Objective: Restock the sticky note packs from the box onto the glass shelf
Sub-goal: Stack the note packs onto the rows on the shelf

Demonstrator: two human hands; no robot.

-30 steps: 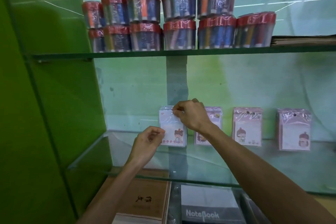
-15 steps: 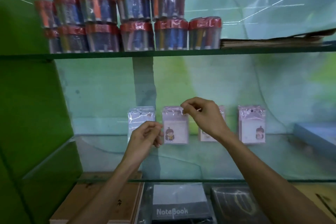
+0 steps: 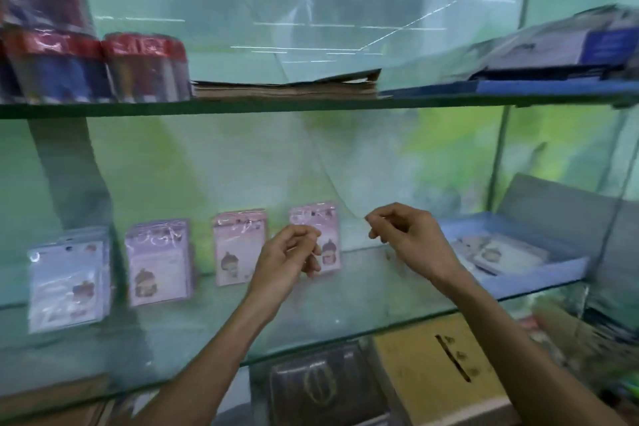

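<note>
Four sticky note packs (image 3: 313, 239) stand propped along the back edge of the glass shelf (image 3: 345, 318); more lie in the blue box (image 3: 511, 252) at its right end. Left hand (image 3: 287, 259) and right hand (image 3: 411, 239) hover loosely curled, holding nothing. A careless sweep toward the box could topple the leaning packs.

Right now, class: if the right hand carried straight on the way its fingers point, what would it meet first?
The right hand points left, so probably the rightmost pink sticky note pack standing on the glass shelf, though depth is unclear and it might pass in front.
</note>
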